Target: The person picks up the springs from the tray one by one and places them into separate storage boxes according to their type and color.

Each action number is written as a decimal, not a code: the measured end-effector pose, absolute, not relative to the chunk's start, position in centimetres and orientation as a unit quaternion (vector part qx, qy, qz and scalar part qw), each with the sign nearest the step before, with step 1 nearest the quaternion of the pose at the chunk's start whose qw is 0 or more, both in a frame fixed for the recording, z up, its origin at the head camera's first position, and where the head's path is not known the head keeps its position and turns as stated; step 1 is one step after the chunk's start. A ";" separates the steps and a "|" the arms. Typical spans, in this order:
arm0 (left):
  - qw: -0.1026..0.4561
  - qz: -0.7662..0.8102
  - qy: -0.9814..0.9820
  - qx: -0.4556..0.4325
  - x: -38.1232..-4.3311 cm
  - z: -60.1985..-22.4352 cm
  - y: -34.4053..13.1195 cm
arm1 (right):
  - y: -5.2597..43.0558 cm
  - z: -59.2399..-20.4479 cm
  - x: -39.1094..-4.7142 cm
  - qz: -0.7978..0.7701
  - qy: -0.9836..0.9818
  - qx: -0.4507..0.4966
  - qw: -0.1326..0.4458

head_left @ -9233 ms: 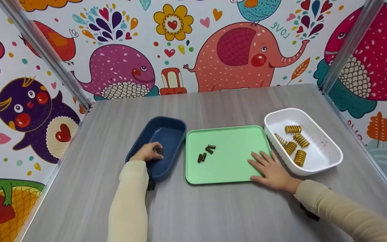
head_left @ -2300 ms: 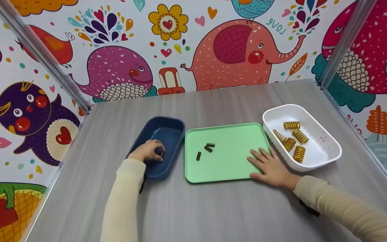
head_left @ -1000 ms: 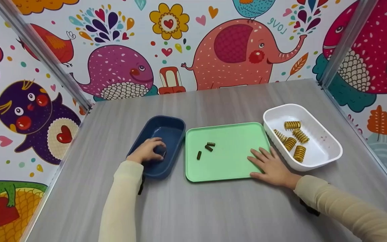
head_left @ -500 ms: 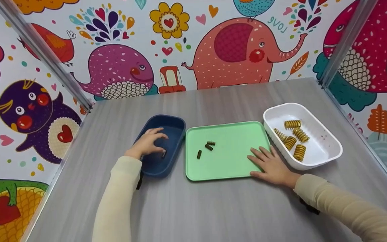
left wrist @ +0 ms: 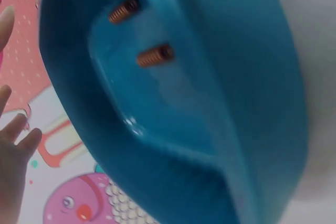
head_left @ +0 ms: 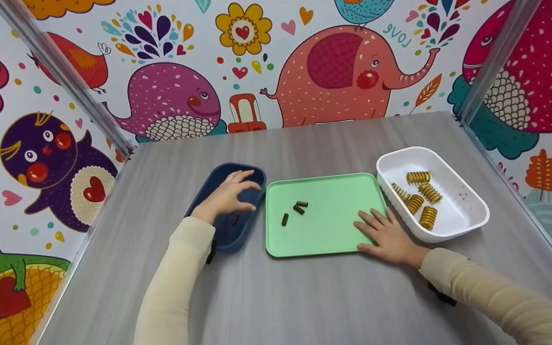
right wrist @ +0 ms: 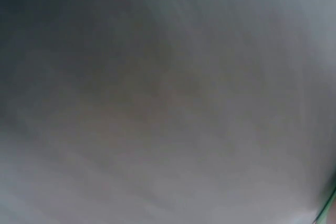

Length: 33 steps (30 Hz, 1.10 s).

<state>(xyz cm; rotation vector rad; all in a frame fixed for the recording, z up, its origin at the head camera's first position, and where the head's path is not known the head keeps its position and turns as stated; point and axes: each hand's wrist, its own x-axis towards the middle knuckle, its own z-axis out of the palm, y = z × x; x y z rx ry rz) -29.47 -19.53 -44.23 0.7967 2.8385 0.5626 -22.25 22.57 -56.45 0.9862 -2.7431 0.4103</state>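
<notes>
Over the dark blue bin [head_left: 225, 247] my left hand [head_left: 230, 194] hovers with fingers spread and nothing between them. Two small coil springs lie on that bin's floor in the left wrist view: one spring [left wrist: 156, 55] near the side wall, another spring [left wrist: 124, 10] farther along. My right hand [head_left: 386, 237] lies flat, fingers spread, on the right edge of the green tray [head_left: 333, 230]. Toward the tray's left part rest three small dark springs, one spring [head_left: 284, 219] apart from the other two. The right wrist view is a grey blur with a sliver of green edge.
A white bin [head_left: 467, 220] with several larger gold springs [head_left: 428, 217] stands right of the tray, close against it. All three containers sit on a grey wood-grain table [head_left: 304, 297]. Cartoon-printed walls [head_left: 338, 76] with metal corner posts [head_left: 501, 62] enclose the back and sides.
My left hand has let go of a small spring in the blue bin, then risen and moved right with its fingers spreading. Earlier, two springs left the tray. My right hand has stayed put.
</notes>
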 end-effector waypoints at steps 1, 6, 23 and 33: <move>0.070 0.186 0.942 0.271 -29.4 -44.2 -19.2 | 22.6 -56.5 -22.3 0.137 -0.928 0.333 0.096; 0.072 0.185 0.934 0.299 -29.4 -44.4 -17.4 | 22.6 -56.4 -22.3 0.135 -0.928 0.333 0.095; 0.093 0.159 0.920 0.346 -28.9 -46.9 -12.9 | 22.6 -56.3 -22.3 0.143 -0.928 0.333 0.091; 0.132 0.112 0.926 0.334 -28.3 -48.5 -11.4 | 22.7 -56.4 -22.3 0.144 -0.925 0.338 0.100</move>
